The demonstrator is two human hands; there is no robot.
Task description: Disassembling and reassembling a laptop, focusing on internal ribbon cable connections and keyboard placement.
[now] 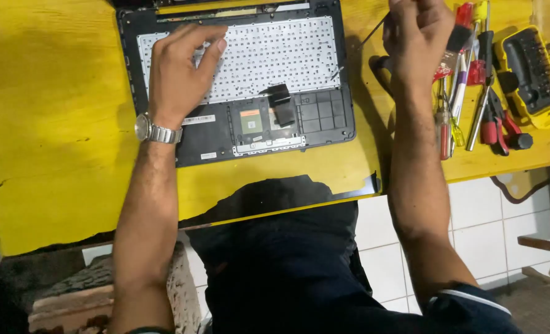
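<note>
The laptop part (pixel 238 80) lay upside down on the yellow table (pixel 46 124). The left hand (pixel 179 71) rested flat on it, fingers spread. The right hand (pixel 417 37) was closed around a thin tool (pixel 372 32), raised just beside the part's right edge, near the screwdrivers (pixel 473 86).

This looks like a small repair workshop, the sort run from a modest room. A yellow-painted wooden table (pixel 52 124) with chipped, worn edges serves as the bench. Under the left hand (pixel 179 68) lies an opened laptop shell (pixel 324 117), its keyboard underside and bare touchpad board showing. Just right of the right hand (pixel 414 37) sits a scatter of screwdrivers (pixel 457 93), red-handled pliers (pixel 494 127) and a yellow case of driver bits (pixel 534 77). Below the forearms, white floor tiles (pixel 479 210) show past the table's edge, and a rough block (pixel 71 297) stands near the left elbow.
</note>
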